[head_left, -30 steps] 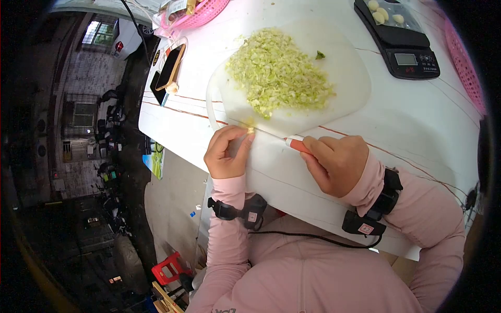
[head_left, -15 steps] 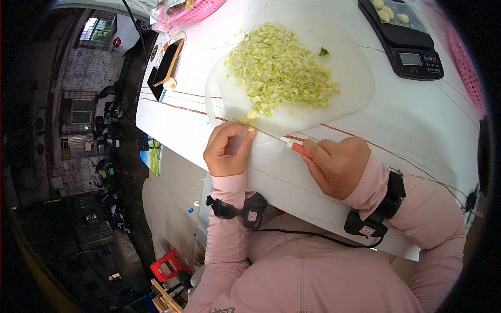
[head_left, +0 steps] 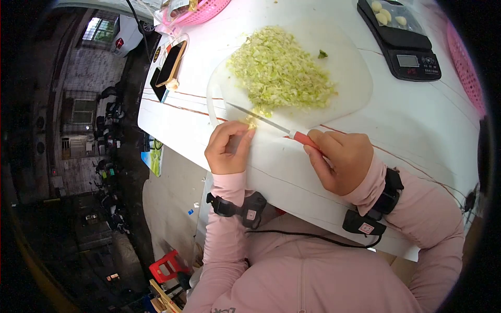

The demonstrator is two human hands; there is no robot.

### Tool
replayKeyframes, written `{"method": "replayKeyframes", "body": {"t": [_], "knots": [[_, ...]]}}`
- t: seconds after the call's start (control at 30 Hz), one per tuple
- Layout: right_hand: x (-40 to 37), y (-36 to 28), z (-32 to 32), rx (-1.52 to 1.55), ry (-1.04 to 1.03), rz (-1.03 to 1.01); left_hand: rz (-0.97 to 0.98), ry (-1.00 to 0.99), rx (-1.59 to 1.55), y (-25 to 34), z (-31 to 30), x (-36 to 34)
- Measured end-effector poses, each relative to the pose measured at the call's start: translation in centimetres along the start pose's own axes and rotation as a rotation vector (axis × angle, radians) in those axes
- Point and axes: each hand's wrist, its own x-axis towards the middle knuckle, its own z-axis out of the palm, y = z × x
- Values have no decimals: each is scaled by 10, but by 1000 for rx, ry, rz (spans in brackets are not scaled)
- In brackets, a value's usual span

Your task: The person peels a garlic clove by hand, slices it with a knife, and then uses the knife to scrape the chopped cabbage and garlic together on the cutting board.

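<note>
The right hand (head_left: 342, 159) grips one knife (head_left: 271, 124). The left hand (head_left: 227, 148) pinches one vegetable piece (head_left: 251, 123) beside one chopped pile (head_left: 279, 70) on one cutting board (head_left: 350, 78).

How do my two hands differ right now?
The left hand pinches a vegetable piece at the cutting board edge, fingers curled. The right hand grips the knife by its red handle, in a closed fist. Both have pink sleeves and black wrist bands.
</note>
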Motion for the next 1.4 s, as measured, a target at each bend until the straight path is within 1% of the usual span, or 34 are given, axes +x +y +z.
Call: {"method": "replayKeyframes", "body": {"t": [0.07,0.2,0.27,0.4,0.47,0.6,0.67,0.7,0.77,0.87,0.97,1.07,1.27,1.3,1.37,1.4], "knots": [[1,2,2,109,107,20,14,-41,-17,0,0,3],[1,1,0,91,111,42,64,-6,2,2,2,12],[1,1,-3,71,76,53,107,-79,65,4,-1,15],[2,4,3,57,119,63,79,-129,111,7,-4,26],[2,5,3,7,124,66,121,-181,238,14,-3,34],[1,6,4,-31,83,74,138,-174,266,18,2,42],[0,7,5,-52,77,74,-19,-110,157,17,6,42],[0,7,5,-53,77,74,-18,-110,157,16,5,42],[0,7,5,-60,73,73,191,-67,255,15,2,43],[2,6,4,-59,80,71,204,-27,334,18,2,44],[2,6,4,-59,65,87,220,-55,321,8,0,48],[2,5,4,-61,74,87,179,-108,251,3,5,47],[2,6,4,-43,97,73,149,-200,253,14,1,39],[3,6,3,-43,97,74,150,-200,253,14,1,36],[3,5,2,-43,91,73,43,-157,131,12,1,32],[3,4,2,-42,91,73,43,-157,131,14,-1,31]]}}
